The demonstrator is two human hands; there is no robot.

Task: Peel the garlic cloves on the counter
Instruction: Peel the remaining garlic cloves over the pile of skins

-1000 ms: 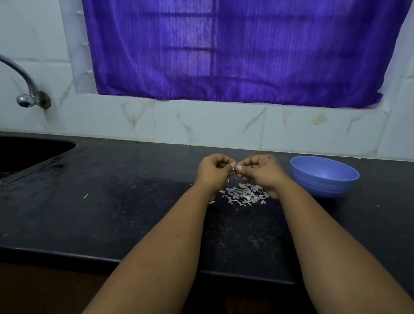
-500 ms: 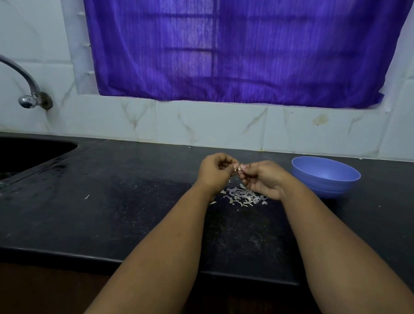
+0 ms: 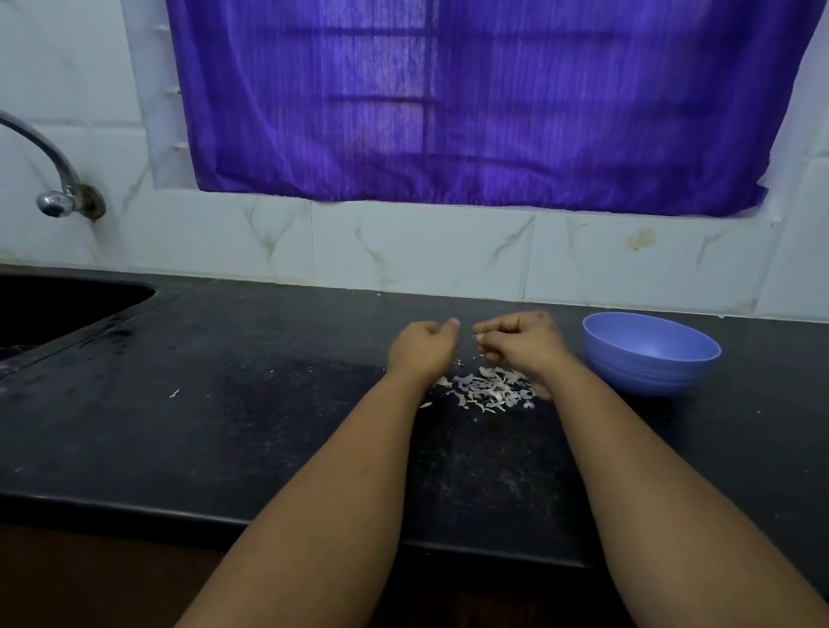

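Here both hands work just above the peel pile [image 3: 489, 392] on the bench [image 3: 234, 422], so scraps drop there. Right hand [image 3: 523, 341] pinches a small clove [image 3: 478, 338]; left hand [image 3: 421, 348] is curled, its grip unclear. Bowl [image 3: 648, 356] waits beside.

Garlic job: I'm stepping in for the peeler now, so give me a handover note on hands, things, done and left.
Left hand: fingers curled; whether it holds a clove cannot be told.
Right hand: fingers curled, a small pale bit at the fingertips.
The hands are apart, above the counter.
Peels lie piled under the hands.
Blue bowl stands right of them; contents not visible.
Done: some peeling, judging by the pile.
Left: unclear; no whole cloves visible.
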